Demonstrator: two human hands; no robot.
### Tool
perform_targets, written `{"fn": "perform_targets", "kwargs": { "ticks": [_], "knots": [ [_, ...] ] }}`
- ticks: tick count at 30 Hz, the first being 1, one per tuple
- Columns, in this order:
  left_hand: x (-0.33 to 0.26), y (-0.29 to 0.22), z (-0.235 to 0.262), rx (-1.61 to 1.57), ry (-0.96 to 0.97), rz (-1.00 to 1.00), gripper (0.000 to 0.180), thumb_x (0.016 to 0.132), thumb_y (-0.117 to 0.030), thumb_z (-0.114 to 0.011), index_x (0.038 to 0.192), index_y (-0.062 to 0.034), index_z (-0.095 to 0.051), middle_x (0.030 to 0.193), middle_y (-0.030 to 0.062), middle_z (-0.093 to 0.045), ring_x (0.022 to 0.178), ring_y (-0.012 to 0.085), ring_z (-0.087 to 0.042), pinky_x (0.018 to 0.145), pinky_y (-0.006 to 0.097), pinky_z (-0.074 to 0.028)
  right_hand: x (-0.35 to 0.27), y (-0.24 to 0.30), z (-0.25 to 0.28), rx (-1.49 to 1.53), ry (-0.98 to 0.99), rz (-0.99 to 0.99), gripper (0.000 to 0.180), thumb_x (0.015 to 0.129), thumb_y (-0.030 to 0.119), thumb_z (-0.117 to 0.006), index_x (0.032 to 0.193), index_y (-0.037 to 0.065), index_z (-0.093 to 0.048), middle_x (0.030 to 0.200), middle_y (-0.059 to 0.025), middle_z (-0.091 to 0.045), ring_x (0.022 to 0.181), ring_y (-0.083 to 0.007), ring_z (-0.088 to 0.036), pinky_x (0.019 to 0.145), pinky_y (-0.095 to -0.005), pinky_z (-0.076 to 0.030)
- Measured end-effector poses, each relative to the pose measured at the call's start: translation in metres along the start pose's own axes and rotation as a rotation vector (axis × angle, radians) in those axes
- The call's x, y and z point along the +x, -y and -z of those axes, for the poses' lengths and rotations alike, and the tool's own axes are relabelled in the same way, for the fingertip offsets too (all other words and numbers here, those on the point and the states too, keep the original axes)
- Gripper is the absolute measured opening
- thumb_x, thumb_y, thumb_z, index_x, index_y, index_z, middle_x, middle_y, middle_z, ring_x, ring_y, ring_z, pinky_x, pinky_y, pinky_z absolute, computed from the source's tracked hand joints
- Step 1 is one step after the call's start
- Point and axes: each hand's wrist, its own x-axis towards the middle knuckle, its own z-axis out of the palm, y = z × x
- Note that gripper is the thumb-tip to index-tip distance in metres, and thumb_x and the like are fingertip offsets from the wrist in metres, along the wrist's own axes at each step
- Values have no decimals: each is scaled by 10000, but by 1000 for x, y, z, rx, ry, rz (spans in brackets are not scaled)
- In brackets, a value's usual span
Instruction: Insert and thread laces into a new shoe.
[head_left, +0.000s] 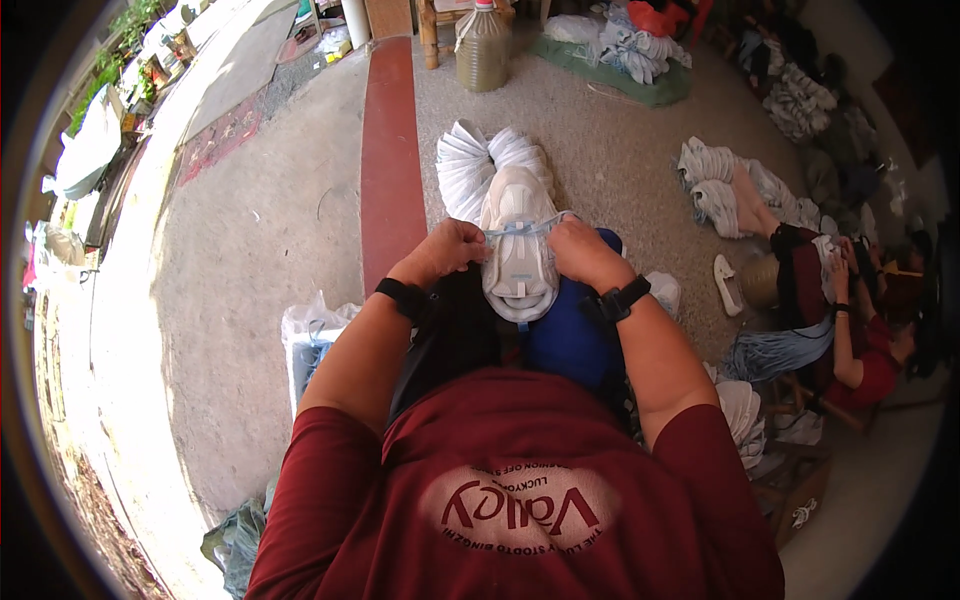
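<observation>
On the lap, near centre, a white shoe [518, 245]; left hand [452, 248] and right hand [583, 252] pinch its pale-blue lace [520, 229] either side. Lacing looks partway; tying left. Finished-looking pile [478, 160] beyond.

A large plastic jug [483, 48] of yellowish liquid stands on the speckled floor [620, 170] at the top, beside a wooden chair leg [429, 35]. A red painted strip [390, 160] runs down the floor to its left. A heap of white and grey cloth [630, 45] lies on a green sheet [640, 88] at the top right. Another bundle of pale cloth [715, 180] lies further right, near a white sandal [727, 285]. A seated person [850, 330] in red works at the right edge. A clear plastic bag [310, 340] sits at the lower left.
</observation>
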Motion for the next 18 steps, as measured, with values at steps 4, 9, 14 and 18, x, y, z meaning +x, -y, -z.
{"fn": "perform_targets", "kwargs": {
  "ticks": [4,9,14,18],
  "knots": [
    [13,11,-10,50,-113,-91,100,797,-134,-649,736,-63,-615,643,-48,-539,563,41,-453,492,199,-377,13,-19,-30,293,-632,-24,97,665,19,-650,637,-30,-571,630,-137,-560,601,-286,-559,640,-351,-467],
    [12,17,-12,-217,-156,-81,128,809,-131,-648,712,-68,-595,663,-61,-521,569,35,-433,509,190,-365,17,-19,-48,1018,-539,-351,156,689,44,-688,631,-25,-561,610,-48,-504,571,-124,-480,575,-263,-404],
    [12,19,-12,-202,-168,-87,128,799,-124,-653,713,-53,-591,630,-57,-507,551,34,-425,496,202,-355,22,-13,-50,890,-605,-366,144,681,56,-685,638,-13,-567,664,-80,-513,597,-177,-511,594,-298,-430],
    [12,16,-13,-166,-212,-96,123,781,-119,-661,722,-30,-600,607,-51,-502,550,37,-422,495,225,-357,24,2,-41,272,-669,-195,125,655,71,-681,667,10,-572,733,-131,-525,672,-295,-529,636,-378,-451]
  ]
}}
